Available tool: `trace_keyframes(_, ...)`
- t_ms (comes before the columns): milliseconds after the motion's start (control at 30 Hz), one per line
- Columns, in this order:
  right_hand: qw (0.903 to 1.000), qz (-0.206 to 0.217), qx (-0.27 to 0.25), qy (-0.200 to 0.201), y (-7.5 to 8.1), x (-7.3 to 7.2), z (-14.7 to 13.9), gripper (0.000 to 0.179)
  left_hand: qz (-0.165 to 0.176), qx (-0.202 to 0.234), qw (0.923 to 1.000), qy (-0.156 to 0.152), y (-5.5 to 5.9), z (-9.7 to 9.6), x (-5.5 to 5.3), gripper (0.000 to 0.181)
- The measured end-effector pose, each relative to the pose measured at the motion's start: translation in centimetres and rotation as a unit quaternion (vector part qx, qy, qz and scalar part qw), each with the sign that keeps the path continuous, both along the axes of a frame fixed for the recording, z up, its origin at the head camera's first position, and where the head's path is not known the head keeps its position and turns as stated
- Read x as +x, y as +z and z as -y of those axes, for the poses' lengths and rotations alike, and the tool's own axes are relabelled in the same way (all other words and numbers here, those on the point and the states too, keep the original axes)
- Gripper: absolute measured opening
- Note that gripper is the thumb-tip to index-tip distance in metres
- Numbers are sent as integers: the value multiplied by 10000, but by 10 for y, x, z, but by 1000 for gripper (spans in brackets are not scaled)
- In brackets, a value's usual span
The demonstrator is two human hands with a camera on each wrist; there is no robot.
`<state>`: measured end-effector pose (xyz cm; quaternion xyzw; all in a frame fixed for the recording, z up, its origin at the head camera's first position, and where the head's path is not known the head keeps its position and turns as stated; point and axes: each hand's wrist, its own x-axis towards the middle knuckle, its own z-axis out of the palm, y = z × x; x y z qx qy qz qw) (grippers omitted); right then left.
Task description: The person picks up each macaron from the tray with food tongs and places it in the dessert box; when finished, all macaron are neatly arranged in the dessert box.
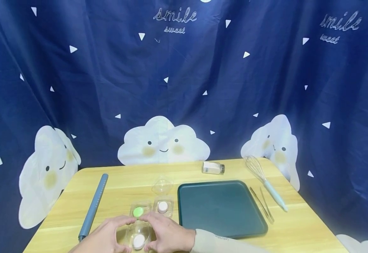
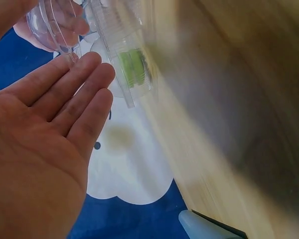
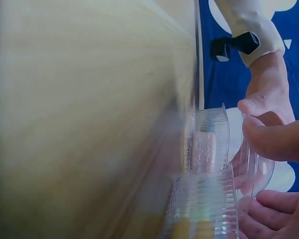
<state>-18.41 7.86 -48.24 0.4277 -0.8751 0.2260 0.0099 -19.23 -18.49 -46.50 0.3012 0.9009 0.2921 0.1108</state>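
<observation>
My left hand and right hand hold a clear plastic domed lid from opposite sides, thumbs and fingertips at its rim. In the wrist views the lid stands a little above the clear boxes, with a gap between. Beneath it in the head view is a box with a pale macaron. Just beyond the fingertips, another clear box holds a green macaron. To its right a third box holds a pinkish-white macaron.
Another clear domed lid lies behind the boxes. A dark green tray is to the right, then thin dark tweezers and a whisk. A capped jar lies at the back; a long blue-grey rod at left.
</observation>
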Motion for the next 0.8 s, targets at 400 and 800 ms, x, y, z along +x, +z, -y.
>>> trace_keyframes(400, 9985, 94, 242, 479, -6, 0, -5, 68, 60, 241, 9992, -312, -15, -2, 1, 69)
trace_keyframes(800, 9953, -511, 686, 464, -1, -1, 4, 67, 331, -57, 9993, -160, -18, 0, 1, 69)
